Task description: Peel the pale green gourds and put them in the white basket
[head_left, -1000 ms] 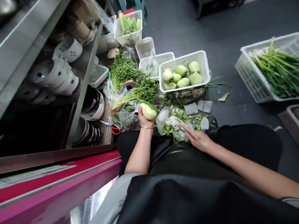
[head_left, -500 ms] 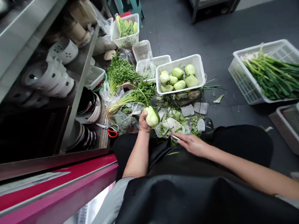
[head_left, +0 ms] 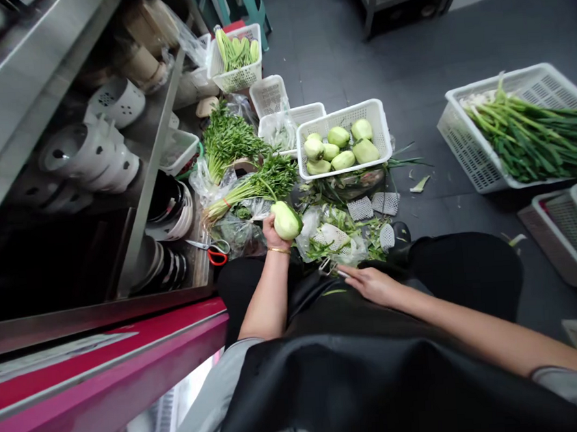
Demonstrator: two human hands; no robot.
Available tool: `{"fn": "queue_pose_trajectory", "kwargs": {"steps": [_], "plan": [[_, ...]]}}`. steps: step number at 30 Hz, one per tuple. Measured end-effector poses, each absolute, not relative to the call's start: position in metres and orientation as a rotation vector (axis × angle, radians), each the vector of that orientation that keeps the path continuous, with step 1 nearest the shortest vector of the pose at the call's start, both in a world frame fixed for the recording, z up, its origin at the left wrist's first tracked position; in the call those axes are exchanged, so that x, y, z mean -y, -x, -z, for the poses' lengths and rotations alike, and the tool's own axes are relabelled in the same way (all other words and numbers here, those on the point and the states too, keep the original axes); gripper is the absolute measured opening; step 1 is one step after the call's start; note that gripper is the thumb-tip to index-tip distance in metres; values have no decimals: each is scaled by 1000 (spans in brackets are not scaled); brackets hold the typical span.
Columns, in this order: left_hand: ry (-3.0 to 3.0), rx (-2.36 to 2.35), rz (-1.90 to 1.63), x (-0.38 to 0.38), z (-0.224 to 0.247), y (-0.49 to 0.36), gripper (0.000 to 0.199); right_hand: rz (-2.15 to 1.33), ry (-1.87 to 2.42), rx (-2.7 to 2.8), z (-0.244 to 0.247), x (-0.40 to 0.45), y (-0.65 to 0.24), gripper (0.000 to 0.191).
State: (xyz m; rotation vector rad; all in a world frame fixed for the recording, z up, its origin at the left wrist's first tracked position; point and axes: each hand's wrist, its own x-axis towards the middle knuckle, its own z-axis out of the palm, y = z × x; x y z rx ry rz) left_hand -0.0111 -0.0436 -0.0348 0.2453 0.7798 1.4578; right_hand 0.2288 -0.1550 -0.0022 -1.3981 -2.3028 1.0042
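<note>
My left hand (head_left: 274, 234) is wrapped round a pale green gourd (head_left: 287, 221), mostly peeled, with a strip of darker skin along its right side and a thin stem on top. Lower and to the right, my right hand (head_left: 371, 284) grips a peeler (head_left: 327, 266) by its handle; the blade end points left, apart from the gourd. Beneath both hands lies a plastic bag of green peelings (head_left: 352, 228) with white foam netting. A white basket (head_left: 387, 135) just beyond holds several peeled gourds (head_left: 338, 136).
Leafy green bunches (head_left: 232, 141) and red-handled scissors (head_left: 217, 254) lie at left, beside a metal shelf (head_left: 155, 152) of bowls. A basket of long green stalks (head_left: 460, 143) stands at right. Farther back are another vegetable basket (head_left: 235, 81) and a teal stool (head_left: 255, 13).
The gourd has turned in my left hand, showing more peeled surface. My right hand and the peeler have moved slightly down and away from it. The view has shifted a little.
</note>
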Motion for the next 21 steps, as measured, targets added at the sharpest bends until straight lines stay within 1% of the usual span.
{"fn": "queue_pose_trajectory", "kwargs": {"steps": [3,7,9,12,15,17,19,21], "plan": [[-253,-715,-1394,45,30,7,43,-978,1433,2264,-9,140,-242,45],[-231,-795,-1329,49,30,-4,38,-850,1421,2300,-50,80,-204,49],[-267,-835,-1395,49,33,-4,30,-792,1437,2359,-60,70,-183,50],[-330,-915,-1587,44,39,0,24,-807,1456,2464,-49,100,-180,51],[-340,-972,-1662,39,39,5,29,-952,1409,2492,-27,147,-213,48],[-365,-913,-1627,38,35,5,33,-1030,1387,2414,-25,156,-234,46],[-401,-798,-1545,40,30,3,39,-1019,1364,2315,-38,137,-238,47],[-407,-703,-1466,44,27,0,44,-963,1298,2249,-58,99,-222,48]]}}
